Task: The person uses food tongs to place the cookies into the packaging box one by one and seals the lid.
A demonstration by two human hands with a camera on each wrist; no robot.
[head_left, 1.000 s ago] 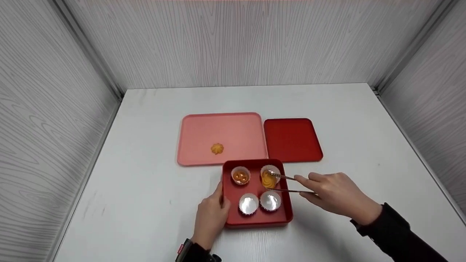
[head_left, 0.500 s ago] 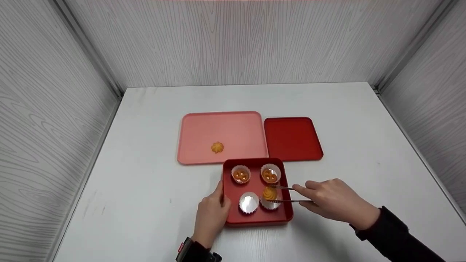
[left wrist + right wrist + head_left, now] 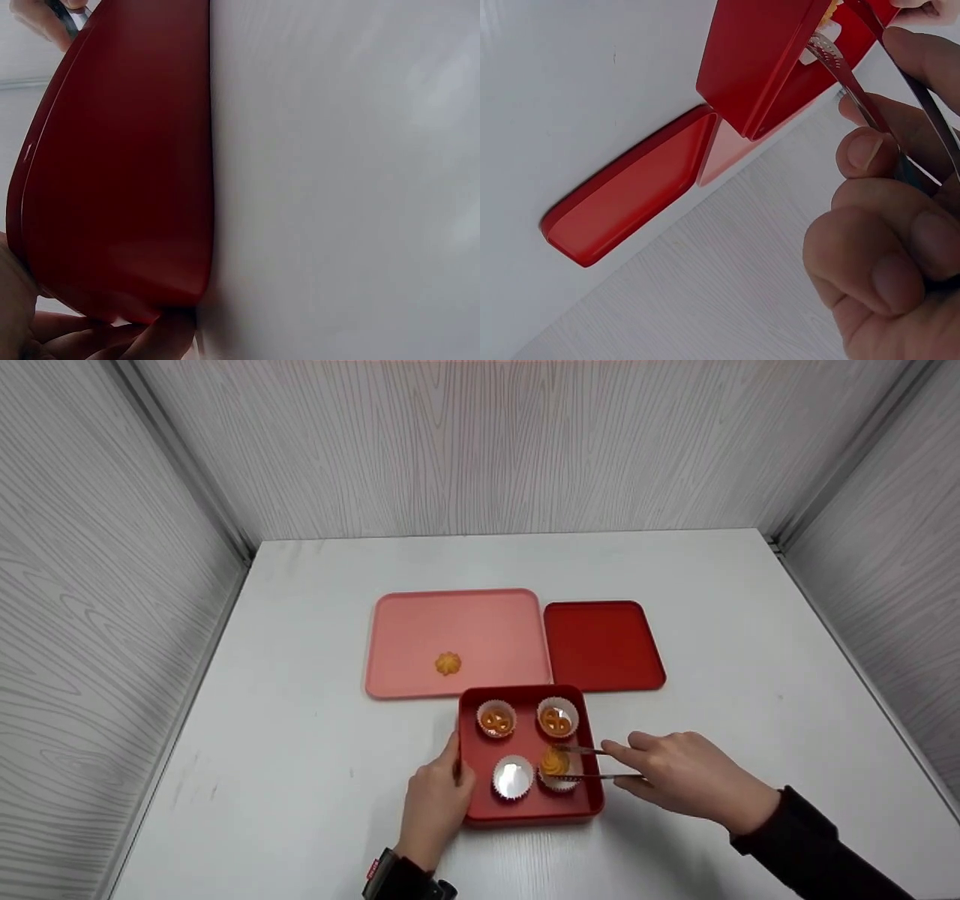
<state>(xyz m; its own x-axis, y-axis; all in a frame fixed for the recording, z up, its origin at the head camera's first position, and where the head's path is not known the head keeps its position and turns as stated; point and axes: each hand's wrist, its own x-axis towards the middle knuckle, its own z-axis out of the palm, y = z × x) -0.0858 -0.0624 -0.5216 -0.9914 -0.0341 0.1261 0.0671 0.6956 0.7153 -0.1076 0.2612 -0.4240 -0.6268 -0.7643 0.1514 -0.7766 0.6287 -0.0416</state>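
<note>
My right hand (image 3: 686, 772) grips metal tongs (image 3: 851, 82), whose two arms reach over the red box's right wall. Between the tong tips is a swirled yellow cookie (image 3: 555, 761), at the front right paper cup (image 3: 561, 784) and overlapping its left part. My left hand (image 3: 439, 802) holds the left wall of the red box (image 3: 536, 808), thumb near the inner side and fingers outside; in the left wrist view, fingers (image 3: 161, 337) press the box's outer wall. Two back paper cups hold glossy brown pretzel-like pieces (image 3: 496, 724). The front left paper cup (image 3: 513, 778) shows a bare shiny base.
A pink tray (image 3: 465, 622) lies behind the box with one yellow cookie (image 3: 448, 664) on it. Beside it on the right is a flat red tray or lid (image 3: 604, 645). Grey wood-grain panels (image 3: 480, 450) stand at the table's back and sides.
The tongs and yellow cookie have moved from over the back right cup toward me to the front right cup, uncovering the brown piece behind. My left hand stays on the box.
</note>
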